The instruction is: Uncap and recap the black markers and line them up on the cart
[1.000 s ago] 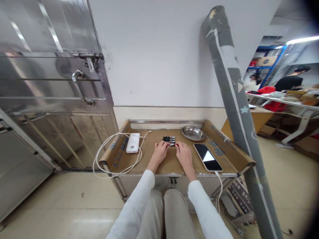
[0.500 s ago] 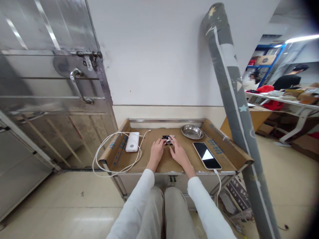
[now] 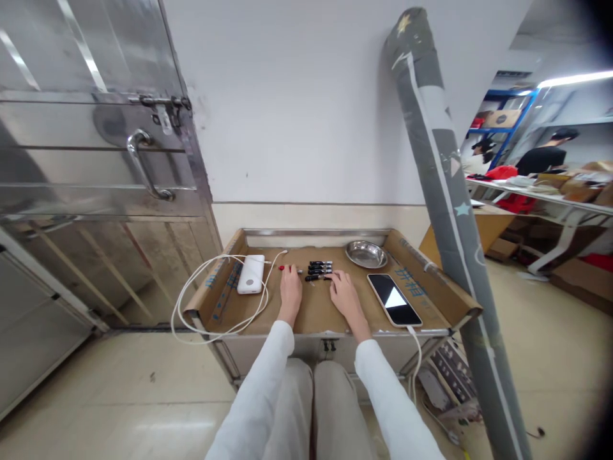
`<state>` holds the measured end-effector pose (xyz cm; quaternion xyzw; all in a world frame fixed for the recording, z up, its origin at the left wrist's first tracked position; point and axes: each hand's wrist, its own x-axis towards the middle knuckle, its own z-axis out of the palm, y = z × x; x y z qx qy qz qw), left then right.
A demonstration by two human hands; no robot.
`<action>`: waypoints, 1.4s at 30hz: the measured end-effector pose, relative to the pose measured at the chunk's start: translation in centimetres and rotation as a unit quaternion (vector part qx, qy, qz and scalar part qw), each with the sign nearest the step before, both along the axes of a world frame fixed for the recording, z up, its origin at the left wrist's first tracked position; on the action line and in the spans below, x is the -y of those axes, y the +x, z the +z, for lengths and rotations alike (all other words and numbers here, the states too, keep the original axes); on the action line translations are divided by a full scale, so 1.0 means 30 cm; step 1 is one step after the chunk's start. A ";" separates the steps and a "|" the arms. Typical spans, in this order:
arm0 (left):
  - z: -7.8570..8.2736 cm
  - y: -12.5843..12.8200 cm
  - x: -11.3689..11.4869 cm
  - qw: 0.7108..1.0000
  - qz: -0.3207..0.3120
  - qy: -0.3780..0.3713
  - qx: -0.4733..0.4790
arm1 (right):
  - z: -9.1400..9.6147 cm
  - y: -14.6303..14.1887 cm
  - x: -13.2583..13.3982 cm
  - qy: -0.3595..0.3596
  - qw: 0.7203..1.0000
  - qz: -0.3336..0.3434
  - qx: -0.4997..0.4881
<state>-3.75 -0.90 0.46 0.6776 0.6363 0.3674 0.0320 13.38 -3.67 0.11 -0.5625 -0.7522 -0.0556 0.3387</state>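
Several black marker pens lie in a small row, side by side, at the middle of the cardboard-lined top. My right hand is just right of them, fingers closed at the right end of the nearest black marker, which sits slightly out of line. To the left of the row, my left hand has its fingers closed over a slim red-ended pen. Its red end shows left of the fingers and a greyish end to the right; the fingers hide its middle.
A white power bank with a looped white cable lies left. On the right are a round metal dish and a phone with a cable plugged in. A tall grey roll leans beside the stand. Two people are in the background.
My hands have moved apart: the left went left with the red-ended pen, the right slightly right. The row of black markers between them now shows clearly.
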 end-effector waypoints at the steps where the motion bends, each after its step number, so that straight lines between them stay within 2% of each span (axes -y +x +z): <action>1: 0.000 0.003 0.010 1.000 -0.019 0.006 0.006 | 0.000 0.000 0.000 -0.001 1.000 -0.004 0.004; 4: 0.002 0.011 0.043 0.991 -0.130 0.013 -0.015 | -0.005 0.001 -0.004 -0.008 1.000 -0.013 0.018; 7: -0.001 0.016 0.056 0.980 -0.192 -0.004 -0.056 | -0.010 0.003 -0.011 -0.017 0.999 -0.013 0.025; 13: -0.029 0.016 0.026 0.978 -0.209 0.008 -0.028 | -0.009 0.000 -0.011 -0.014 0.999 -0.013 0.035; 19: -0.034 0.022 0.007 0.975 -0.221 -0.013 0.008 | -0.006 0.000 -0.003 -0.009 0.999 -0.029 0.031; 26: -0.029 0.022 0.001 0.965 -0.256 -0.026 0.049 | -0.019 0.003 -0.020 -0.012 1.000 0.017 0.017; 35: -0.032 0.022 0.000 0.956 -0.286 -0.037 0.055 | -0.025 0.009 -0.023 -0.029 0.999 0.035 -0.028; 42: -0.037 0.032 -0.002 0.947 -0.314 -0.022 0.069 | -0.031 0.009 -0.028 -0.044 0.992 0.104 -0.057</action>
